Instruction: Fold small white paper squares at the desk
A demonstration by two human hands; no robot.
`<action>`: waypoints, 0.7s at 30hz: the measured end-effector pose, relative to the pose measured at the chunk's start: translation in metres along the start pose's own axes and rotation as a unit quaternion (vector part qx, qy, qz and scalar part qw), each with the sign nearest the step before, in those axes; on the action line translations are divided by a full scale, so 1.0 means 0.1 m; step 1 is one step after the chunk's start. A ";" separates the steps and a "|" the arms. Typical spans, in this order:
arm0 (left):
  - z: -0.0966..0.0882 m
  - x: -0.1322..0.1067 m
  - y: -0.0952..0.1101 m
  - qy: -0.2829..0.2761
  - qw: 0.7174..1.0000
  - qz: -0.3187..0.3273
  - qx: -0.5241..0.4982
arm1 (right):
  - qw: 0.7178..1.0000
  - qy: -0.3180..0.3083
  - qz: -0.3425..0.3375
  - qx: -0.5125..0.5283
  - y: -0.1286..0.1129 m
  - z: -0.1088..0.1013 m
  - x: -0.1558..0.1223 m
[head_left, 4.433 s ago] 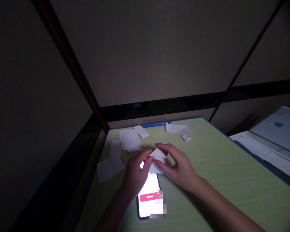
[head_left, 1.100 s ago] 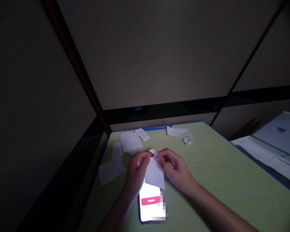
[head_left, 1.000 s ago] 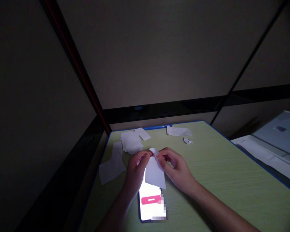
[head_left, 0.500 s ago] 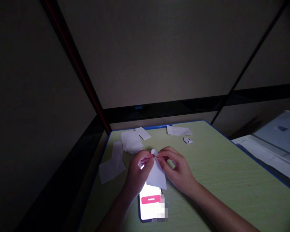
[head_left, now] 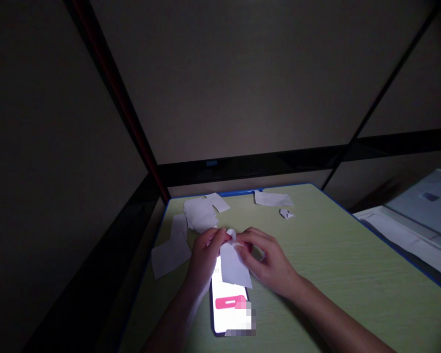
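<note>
Both my hands pinch one small white sheet of paper (head_left: 234, 266) at its curled top edge, a little above the table. My left hand (head_left: 205, 257) grips the top left of the sheet and my right hand (head_left: 266, 262) grips the top right, fingertips nearly touching. The sheet hangs down over the upper part of a lit phone (head_left: 230, 309) that lies flat on the table with a pink bar on its screen.
The green table (head_left: 338, 264) has a blue rim and stands in a dim corner. A pile of white paper slips (head_left: 199, 214), loose sheets (head_left: 169, 251) (head_left: 272, 198) and a small folded piece (head_left: 286, 214) lie on it. A white surface (head_left: 419, 215) is at the right.
Earlier the paper lay pressed on the table under both hands; it has since been lifted by its top edge. In the last second the hands shifted only slightly.
</note>
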State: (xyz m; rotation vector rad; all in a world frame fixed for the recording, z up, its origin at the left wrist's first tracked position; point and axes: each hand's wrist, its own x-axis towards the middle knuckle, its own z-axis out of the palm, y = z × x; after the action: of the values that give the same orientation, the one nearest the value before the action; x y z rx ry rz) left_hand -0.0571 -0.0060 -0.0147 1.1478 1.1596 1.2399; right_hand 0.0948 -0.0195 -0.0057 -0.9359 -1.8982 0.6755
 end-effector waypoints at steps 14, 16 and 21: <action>0.04 0.00 -0.01 0.002 0.997 -0.025 -0.076 | 0.998 -0.007 -0.058 -0.009 0.02 -0.01 -0.01; 0.03 -0.02 0.01 -0.022 0.995 -0.036 -0.089 | 0.998 -0.012 -0.066 -0.018 0.02 -0.02 -0.01; 0.00 -0.05 0.04 -0.063 0.993 -0.056 -0.083 | 0.998 -0.007 -0.060 -0.020 0.03 -0.04 -0.01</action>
State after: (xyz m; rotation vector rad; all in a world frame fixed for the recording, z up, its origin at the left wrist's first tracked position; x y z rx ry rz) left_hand -0.0569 -0.0108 -0.0105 1.0086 0.9943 1.1389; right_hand 0.0998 -0.0184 -0.0065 -0.8365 -1.9701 0.5762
